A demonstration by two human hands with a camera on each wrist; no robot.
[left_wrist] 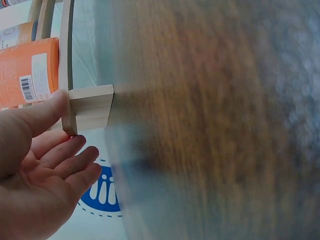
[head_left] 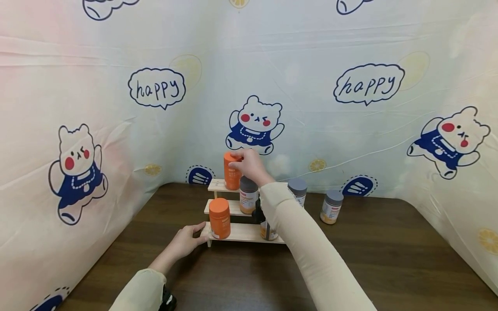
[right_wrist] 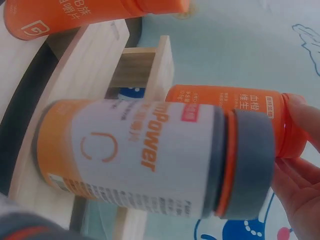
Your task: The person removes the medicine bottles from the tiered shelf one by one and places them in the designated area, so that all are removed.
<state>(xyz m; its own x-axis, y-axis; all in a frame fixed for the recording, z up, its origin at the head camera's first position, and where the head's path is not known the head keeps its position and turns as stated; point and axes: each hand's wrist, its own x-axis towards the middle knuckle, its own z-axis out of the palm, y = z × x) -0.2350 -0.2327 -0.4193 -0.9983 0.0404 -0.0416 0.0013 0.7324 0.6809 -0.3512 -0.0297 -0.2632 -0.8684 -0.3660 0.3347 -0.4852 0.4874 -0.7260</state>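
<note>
A three-tier wooden rack (head_left: 245, 233) stands on the table. On the left end of its top tier is an orange supplement bottle (head_left: 232, 175), its cap held by my right hand (head_left: 250, 164). In the right wrist view the right thumb and fingers (right_wrist: 295, 187) are around that cap. My left hand (head_left: 184, 239) pinches the left end of the lowest tier, thumb above and fingers below in the left wrist view. Beside it on that tier sits a second orange bottle (head_left: 220, 222). A grey-capped bottle (head_left: 249, 196) stands on the middle tier.
Another grey-capped bottle (head_left: 269, 232) on the lowest tier is partly hidden by the right sleeve (head_left: 295, 220), as is one (head_left: 297, 190) higher up. A grey-capped bottle (head_left: 332, 207) stands on the brown table (head_left: 389, 259), right of the rack. Printed cloth (head_left: 303, 99) hangs behind.
</note>
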